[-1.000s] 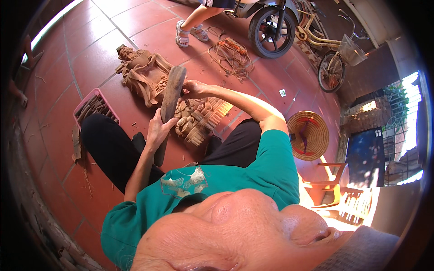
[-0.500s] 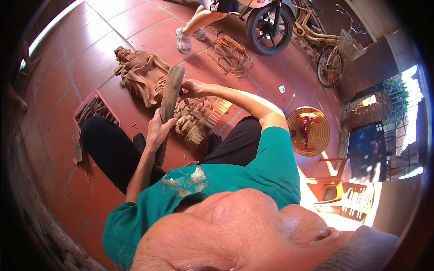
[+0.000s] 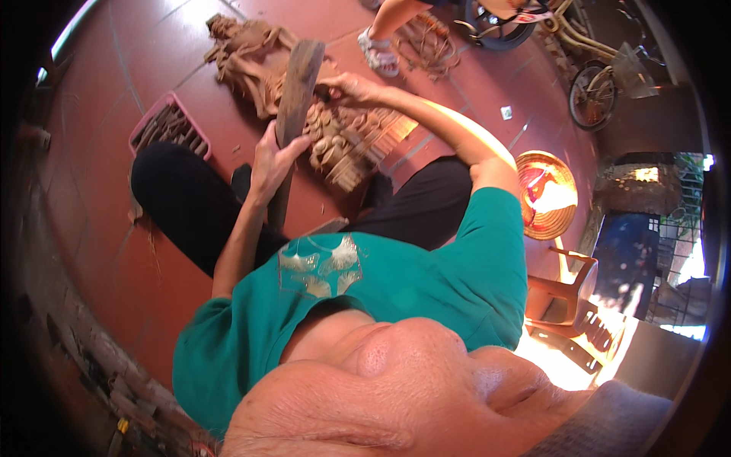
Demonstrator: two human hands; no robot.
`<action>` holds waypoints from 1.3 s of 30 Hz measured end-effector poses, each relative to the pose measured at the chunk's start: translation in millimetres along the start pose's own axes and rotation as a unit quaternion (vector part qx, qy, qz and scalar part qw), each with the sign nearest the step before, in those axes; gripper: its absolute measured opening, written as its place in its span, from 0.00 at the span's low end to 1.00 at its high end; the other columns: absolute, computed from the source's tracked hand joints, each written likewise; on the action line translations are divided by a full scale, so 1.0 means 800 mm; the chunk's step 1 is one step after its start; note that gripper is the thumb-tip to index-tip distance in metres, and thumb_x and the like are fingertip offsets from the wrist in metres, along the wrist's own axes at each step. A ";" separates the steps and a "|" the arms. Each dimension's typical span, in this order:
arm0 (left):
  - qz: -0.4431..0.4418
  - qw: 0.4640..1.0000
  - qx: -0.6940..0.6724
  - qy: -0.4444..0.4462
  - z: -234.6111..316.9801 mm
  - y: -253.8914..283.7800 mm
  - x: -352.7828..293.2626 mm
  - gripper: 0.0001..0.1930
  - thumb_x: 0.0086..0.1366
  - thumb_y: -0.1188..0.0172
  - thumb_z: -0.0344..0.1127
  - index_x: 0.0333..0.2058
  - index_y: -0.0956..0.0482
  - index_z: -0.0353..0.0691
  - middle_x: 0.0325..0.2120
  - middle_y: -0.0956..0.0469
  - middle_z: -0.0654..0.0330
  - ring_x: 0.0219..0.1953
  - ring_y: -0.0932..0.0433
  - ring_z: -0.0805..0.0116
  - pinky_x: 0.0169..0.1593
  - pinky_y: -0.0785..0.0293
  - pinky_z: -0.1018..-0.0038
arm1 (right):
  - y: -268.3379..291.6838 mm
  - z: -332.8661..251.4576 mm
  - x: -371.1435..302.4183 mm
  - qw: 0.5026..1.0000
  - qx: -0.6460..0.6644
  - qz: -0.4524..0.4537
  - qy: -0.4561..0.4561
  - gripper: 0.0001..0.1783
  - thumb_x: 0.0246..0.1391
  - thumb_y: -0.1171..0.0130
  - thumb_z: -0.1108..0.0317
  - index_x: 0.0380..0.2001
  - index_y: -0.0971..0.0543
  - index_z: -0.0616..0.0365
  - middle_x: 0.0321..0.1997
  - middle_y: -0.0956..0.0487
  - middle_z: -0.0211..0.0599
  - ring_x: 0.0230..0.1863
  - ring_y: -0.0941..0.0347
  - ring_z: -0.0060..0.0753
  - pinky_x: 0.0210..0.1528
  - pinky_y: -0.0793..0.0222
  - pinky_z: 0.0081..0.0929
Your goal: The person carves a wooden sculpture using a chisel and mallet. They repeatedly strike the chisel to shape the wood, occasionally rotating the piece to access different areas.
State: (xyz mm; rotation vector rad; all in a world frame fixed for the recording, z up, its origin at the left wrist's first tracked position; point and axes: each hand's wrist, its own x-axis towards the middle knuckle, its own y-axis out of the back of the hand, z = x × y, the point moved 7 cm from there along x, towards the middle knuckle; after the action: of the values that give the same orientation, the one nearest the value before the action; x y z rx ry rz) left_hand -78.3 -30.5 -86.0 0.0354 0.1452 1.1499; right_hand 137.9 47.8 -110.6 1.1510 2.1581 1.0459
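A long brown wooden club (image 3: 298, 84) slants in front of me, its wide end pointing away. My left hand (image 3: 272, 164) is closed round its middle. Beyond the club, my right hand (image 3: 352, 90) has its fingers curled together over a carved wooden figure (image 3: 251, 57); a small dark thing shows at the fingertips, too hidden to name. The figure lies on the floor with its far end to the upper left. Its deeply carved near part (image 3: 335, 148) reaches between my bent legs, and the club covers some of its middle.
Left of the figure stands a pink basket (image 3: 150, 117) of stick-like pieces. Another person's sandalled foot (image 3: 378, 53) is near a coiled cord (image 3: 426, 46). Rightward are a motorbike (image 3: 499, 27), a bicycle (image 3: 592, 95), a woven hat (image 3: 560, 190) and a chair (image 3: 560, 297).
The whole view has shifted, with the floor things higher in it. The other person's foot has moved right, closer to the cord. Both my hands keep about the same place by the figure.
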 end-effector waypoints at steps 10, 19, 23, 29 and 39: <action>0.042 0.997 0.044 -0.048 0.020 0.000 -0.005 0.23 0.62 0.32 0.44 0.48 0.27 0.34 0.26 0.22 0.61 0.23 0.25 0.75 0.28 0.27 0.76 | -0.004 0.002 0.006 0.999 -0.011 0.018 0.036 0.21 0.51 0.28 0.62 0.48 0.21 0.50 0.24 0.32 0.34 0.27 0.37 0.28 0.35 0.32 0.30; 0.007 1.000 0.023 0.015 0.010 0.002 -0.002 0.26 0.60 0.31 0.45 0.48 0.27 0.33 0.27 0.20 0.58 0.23 0.23 0.72 0.29 0.25 0.73 | 0.008 -0.009 0.006 0.999 0.021 -0.012 0.027 0.20 0.54 0.31 0.63 0.49 0.23 0.52 0.31 0.21 0.36 0.32 0.23 0.34 0.38 0.27 0.34; 0.033 0.999 0.021 0.002 0.013 0.010 0.000 0.23 0.60 0.31 0.43 0.46 0.27 0.33 0.25 0.21 0.61 0.20 0.25 0.75 0.25 0.28 0.76 | 0.015 0.046 0.011 0.996 0.044 0.064 -0.039 0.24 0.54 0.31 0.61 0.53 0.24 0.54 0.37 0.19 0.36 0.38 0.21 0.34 0.45 0.26 0.33; 0.024 1.000 -0.008 0.013 0.000 0.007 0.004 0.23 0.61 0.31 0.44 0.46 0.27 0.33 0.25 0.21 0.60 0.20 0.25 0.75 0.26 0.27 0.75 | 0.010 0.035 0.005 0.991 0.130 0.010 -0.006 0.21 0.58 0.34 0.62 0.52 0.24 0.57 0.42 0.17 0.36 0.40 0.21 0.29 0.47 0.25 0.32; 0.038 0.999 0.020 0.007 0.007 0.012 0.002 0.25 0.60 0.31 0.44 0.49 0.27 0.33 0.26 0.21 0.60 0.21 0.24 0.75 0.27 0.27 0.75 | 0.008 -0.001 0.008 0.998 0.054 0.013 0.032 0.20 0.58 0.33 0.63 0.51 0.24 0.57 0.35 0.18 0.34 0.38 0.23 0.24 0.43 0.26 0.30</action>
State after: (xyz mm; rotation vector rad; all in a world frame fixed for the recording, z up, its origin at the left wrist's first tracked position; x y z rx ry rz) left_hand -85.5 -25.3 -79.5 0.0691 0.1813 1.2241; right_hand 136.7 55.4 -105.0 1.2110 2.2799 1.0015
